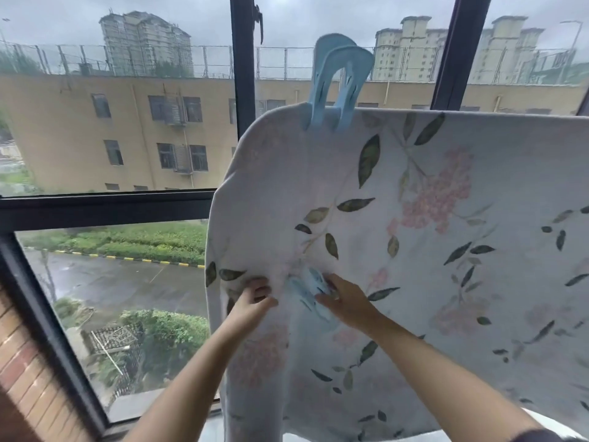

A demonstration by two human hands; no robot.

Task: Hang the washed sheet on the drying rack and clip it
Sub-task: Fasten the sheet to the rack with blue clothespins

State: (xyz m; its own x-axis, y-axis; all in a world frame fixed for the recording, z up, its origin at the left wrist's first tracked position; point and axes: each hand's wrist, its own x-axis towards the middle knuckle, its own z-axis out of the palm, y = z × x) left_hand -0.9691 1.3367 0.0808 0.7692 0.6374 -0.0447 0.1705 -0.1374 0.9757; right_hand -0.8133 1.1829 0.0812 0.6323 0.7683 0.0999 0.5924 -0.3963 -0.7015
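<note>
A white sheet (430,237) printed with green leaves and pink flowers hangs over a bar that it hides. A large light-blue clip (338,87) sits astride its top edge near the left corner. Lower down, my left hand (255,296) pinches a fold of the sheet near its left edge. Just to the right, my right hand (345,303) grips a second light-blue clip (307,290) against the cloth. That clip is blurred and partly covered by my fingers.
A dark-framed window (105,205) stands directly behind the sheet, with its handle (258,22) at the top. A brick wall (28,362) runs along the lower left. Outside are a wet road, shrubs and yellow buildings.
</note>
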